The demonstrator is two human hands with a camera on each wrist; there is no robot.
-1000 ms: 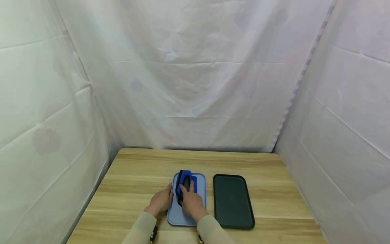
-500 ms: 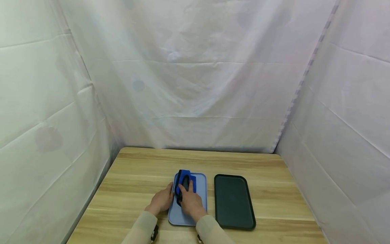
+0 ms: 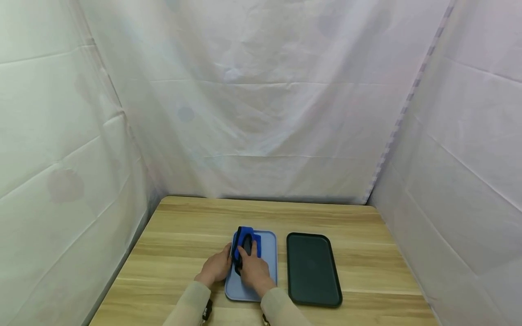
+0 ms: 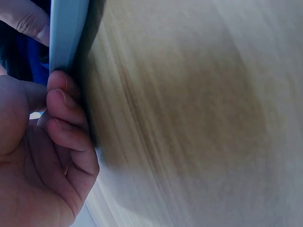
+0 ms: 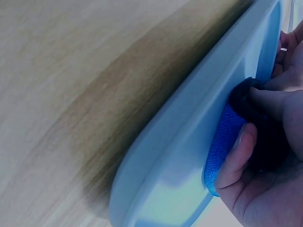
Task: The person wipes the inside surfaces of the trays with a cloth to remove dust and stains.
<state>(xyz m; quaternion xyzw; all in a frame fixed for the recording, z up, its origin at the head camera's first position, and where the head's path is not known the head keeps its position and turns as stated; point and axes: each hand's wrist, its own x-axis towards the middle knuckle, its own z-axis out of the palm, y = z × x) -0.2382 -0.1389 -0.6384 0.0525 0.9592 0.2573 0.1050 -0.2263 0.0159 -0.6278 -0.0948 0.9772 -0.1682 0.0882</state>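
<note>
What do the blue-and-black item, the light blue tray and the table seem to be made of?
Blue-and-black item: probably fabric; its blue part looks matte and textured.
Light blue tray: likely plastic, softly glossy, with smooth rounded edges.
Table: matte-looking wood or laminate; grain shows.

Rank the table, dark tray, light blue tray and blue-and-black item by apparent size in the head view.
1. Table
2. Dark tray and light blue tray, too alike to rank
3. Blue-and-black item
</note>
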